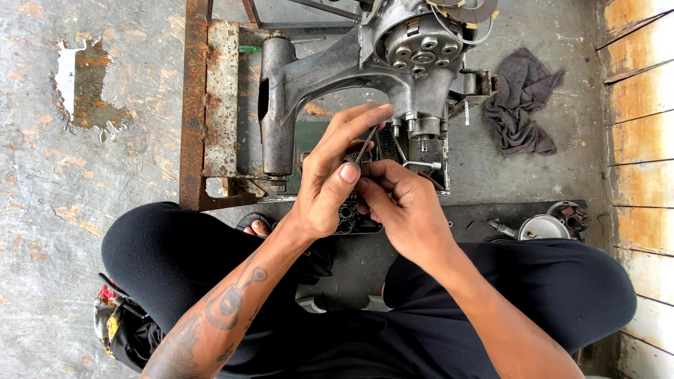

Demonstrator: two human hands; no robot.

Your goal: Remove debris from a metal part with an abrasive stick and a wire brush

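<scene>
Left hand [330, 186] pinches thin metal pin [365, 146] upright between thumb and fingertips. Right hand [397, 200] fingers curl closed against pin's lower end, steadying it just above dark toothed part [349, 214]. Engine casing [414, 49] rests on rusty stand [196, 105]; grey rag [523, 102] lies well apart.

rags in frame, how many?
1. A dark grey rag lies crumpled on the concrete floor, right of the engine casing. More could be hidden under the person's legs or the metal stand.

Single head-worn view, looking steeply down from close above onto the hands [365, 186], lap and concrete floor [84, 182].
</scene>
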